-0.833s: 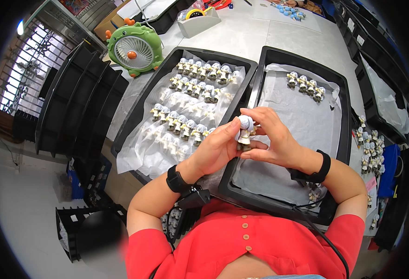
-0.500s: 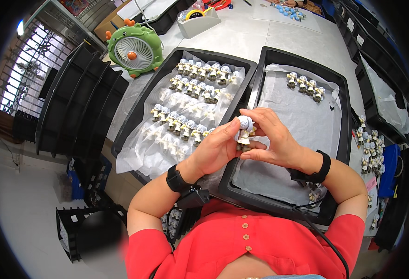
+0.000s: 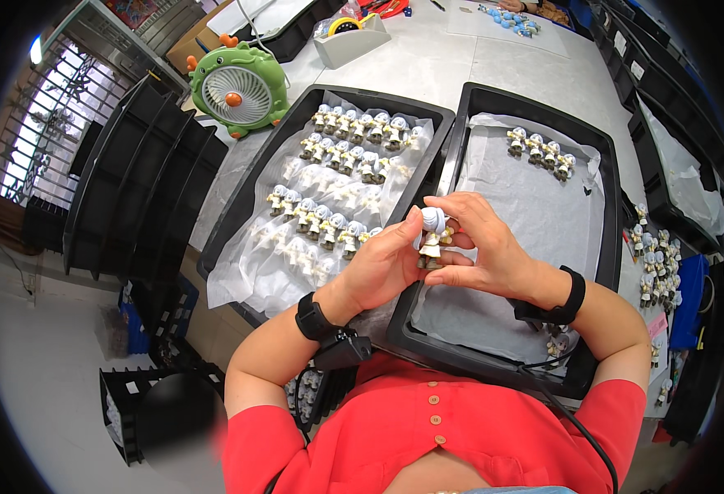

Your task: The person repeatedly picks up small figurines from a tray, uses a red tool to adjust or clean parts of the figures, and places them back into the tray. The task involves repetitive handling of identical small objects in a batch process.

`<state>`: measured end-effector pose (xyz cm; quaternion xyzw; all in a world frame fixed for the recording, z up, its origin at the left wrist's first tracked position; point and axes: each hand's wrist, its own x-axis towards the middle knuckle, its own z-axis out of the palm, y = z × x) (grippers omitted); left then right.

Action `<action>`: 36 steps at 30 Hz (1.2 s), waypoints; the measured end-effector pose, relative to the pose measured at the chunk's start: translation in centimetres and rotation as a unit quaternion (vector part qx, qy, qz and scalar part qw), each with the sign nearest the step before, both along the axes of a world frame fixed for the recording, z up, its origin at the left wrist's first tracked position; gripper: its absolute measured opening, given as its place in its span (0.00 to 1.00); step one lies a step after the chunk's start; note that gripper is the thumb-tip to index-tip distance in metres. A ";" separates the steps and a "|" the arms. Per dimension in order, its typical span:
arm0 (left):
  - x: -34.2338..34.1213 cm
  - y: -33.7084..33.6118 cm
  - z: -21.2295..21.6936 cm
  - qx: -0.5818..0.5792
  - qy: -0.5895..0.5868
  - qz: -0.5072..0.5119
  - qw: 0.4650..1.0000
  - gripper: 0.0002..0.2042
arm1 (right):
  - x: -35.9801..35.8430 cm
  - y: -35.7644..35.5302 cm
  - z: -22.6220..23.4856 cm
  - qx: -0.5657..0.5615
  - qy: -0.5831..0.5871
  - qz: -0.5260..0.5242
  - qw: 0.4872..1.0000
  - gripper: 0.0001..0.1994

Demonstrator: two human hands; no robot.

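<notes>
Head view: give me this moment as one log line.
left hand: holds figurine | right hand: holds same figurine | left tray: figurine rows | right tray: short row, far end

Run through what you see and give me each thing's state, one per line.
Held figurine: nearly upright, in hand
Left hand: closed on the held figurine
Right hand: closed on the held figurine
Left tray: figurines in rows, some under translucent sheeting
Right tray: lined, short figurine row near its far end
Green fan: upright, running or not unclear
Far-left black trays: stacked

Head-worn fisheye, facing down, near overhead
</notes>
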<state>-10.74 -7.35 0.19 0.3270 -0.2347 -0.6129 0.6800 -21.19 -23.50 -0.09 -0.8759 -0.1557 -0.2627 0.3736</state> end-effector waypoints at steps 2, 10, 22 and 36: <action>0.0 0.0 0.0 0.000 -0.001 0.000 1.000 0.27 | 0.0 0.0 -0.1 -0.002 -0.002 -0.001 1.000 0.41; 0.0 -0.2 0.0 -0.005 0.019 0.008 1.000 0.28 | -0.1 0.3 -0.1 0.068 0.046 0.010 0.997 0.40; 0.2 -0.1 -0.4 -0.010 0.007 0.006 1.000 0.28 | -0.1 0.3 -0.2 0.077 0.049 0.018 0.996 0.41; 0.0 -0.1 -0.4 0.017 -0.035 0.009 0.999 0.27 | -0.2 0.4 0.0 0.090 0.080 0.022 0.993 0.42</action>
